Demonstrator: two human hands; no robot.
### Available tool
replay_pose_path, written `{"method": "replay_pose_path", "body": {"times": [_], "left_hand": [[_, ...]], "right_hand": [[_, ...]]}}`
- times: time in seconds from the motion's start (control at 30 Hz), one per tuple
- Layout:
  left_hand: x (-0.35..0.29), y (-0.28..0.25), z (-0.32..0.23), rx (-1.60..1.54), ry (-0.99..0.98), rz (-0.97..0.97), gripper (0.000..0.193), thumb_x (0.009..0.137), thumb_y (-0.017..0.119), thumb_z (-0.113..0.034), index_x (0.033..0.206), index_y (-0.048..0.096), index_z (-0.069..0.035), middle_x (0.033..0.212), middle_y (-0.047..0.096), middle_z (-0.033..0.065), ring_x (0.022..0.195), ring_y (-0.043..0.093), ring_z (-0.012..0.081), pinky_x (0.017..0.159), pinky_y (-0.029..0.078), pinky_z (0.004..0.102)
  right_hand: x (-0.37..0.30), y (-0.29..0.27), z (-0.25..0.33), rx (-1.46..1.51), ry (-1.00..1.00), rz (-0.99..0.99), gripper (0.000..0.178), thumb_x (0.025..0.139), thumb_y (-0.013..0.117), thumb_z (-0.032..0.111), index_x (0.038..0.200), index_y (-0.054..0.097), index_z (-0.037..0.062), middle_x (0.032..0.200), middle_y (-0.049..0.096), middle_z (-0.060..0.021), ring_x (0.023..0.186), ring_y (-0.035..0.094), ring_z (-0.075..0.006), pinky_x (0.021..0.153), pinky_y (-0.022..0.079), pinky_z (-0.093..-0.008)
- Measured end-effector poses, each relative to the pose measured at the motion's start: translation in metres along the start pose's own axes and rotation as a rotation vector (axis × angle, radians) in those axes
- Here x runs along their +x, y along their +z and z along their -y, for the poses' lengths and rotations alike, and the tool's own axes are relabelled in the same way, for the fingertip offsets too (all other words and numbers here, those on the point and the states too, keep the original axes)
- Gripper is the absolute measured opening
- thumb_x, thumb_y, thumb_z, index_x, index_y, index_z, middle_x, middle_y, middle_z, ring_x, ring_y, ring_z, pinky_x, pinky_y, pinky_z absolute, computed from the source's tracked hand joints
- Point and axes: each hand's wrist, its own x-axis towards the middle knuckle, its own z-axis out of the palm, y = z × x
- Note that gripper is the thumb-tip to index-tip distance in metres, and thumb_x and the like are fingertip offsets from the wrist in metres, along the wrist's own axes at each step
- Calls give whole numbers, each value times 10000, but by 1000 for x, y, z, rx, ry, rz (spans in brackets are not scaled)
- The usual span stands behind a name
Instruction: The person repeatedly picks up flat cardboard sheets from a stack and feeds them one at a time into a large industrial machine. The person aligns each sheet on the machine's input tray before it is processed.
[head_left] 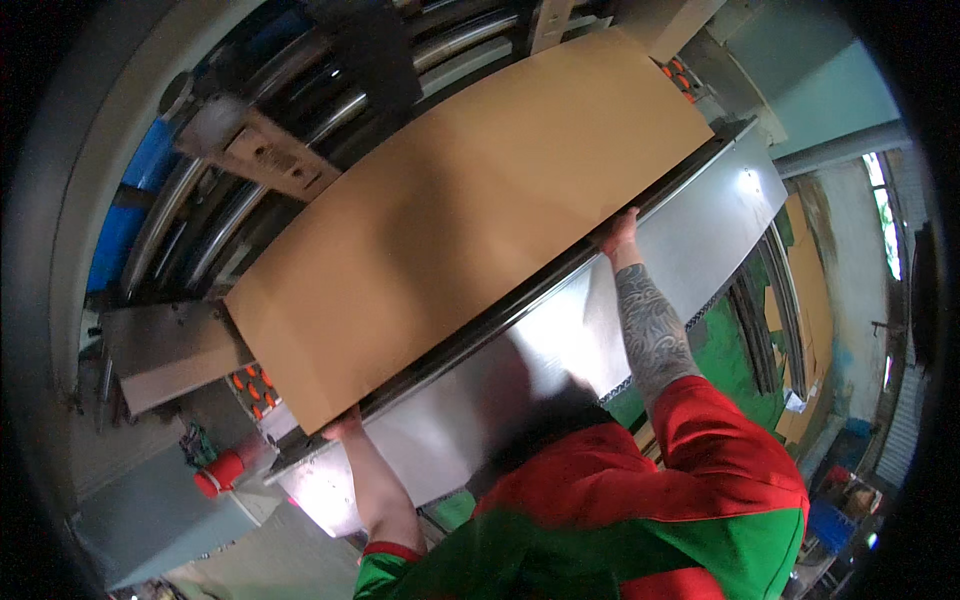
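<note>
A large plain brown cardboard sheet lies tilted across the machine, its near long edge along a dark metal bar. My left hand is at the sheet's near left corner, its fingers closed at the edge and partly hidden. Farther right, my right hand is closed at the same long edge, above the bar; its fingertips are mostly out of sight. Below both hands slopes a shiny metal panel, which my forearms cross.
Metal rollers and a bracket stand beyond the sheet. Perforated plates with orange spots flank it. A red cylindrical part sticks out at lower left. More cardboard leans at right, beside a green floor.
</note>
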Motion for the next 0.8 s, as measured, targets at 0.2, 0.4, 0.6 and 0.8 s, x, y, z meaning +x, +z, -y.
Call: {"method": "replay_pose_path", "body": {"times": [0.2, 0.4, 0.6, 0.8], "left_hand": [[41, -32, 5, 1510, 470, -20, 824, 959, 489, -717, 1579, 460, -175, 1622, 476, 56, 1481, 452, 317, 1187, 397, 567], [53, -26, 15, 799, 235, -14, 797, 975, 481, -696, 1571, 466, -167, 1603, 493, 62, 1473, 453, 319, 1187, 391, 564], [45, -24, 10, 469, 118, 13, 792, 972, 486, -694, 1568, 472, -172, 1594, 502, 61, 1472, 452, 318, 1184, 392, 560], [52, -35, 2, 291, -19, 87, 787, 970, 491, -692, 1564, 479, -177, 1585, 511, 60, 1471, 452, 318, 1181, 394, 557]], "right_hand": [[31, 13, -22, 186, -308, 35, 620, 1067, 383, 600, 1381, 593, 108, 1326, 672, -85, 1191, 650, -327, 1012, 550, -496], [29, 21, -11, 145, -353, 44, 568, 1042, 440, 575, 1304, 615, 102, 1221, 692, -78, 1090, 683, -295, 901, 590, -444], [31, 21, -7, 104, -305, -29, 561, 1041, 440, 571, 1286, 622, 101, 1148, 713, -70, 995, 712, -290, 791, 610, -436], [30, 25, -3, 38, -369, 35, 597, 1052, 399, 586, 1303, 609, 87, 1194, 701, -77, 1070, 701, -309, 858, 605, -470]]}}
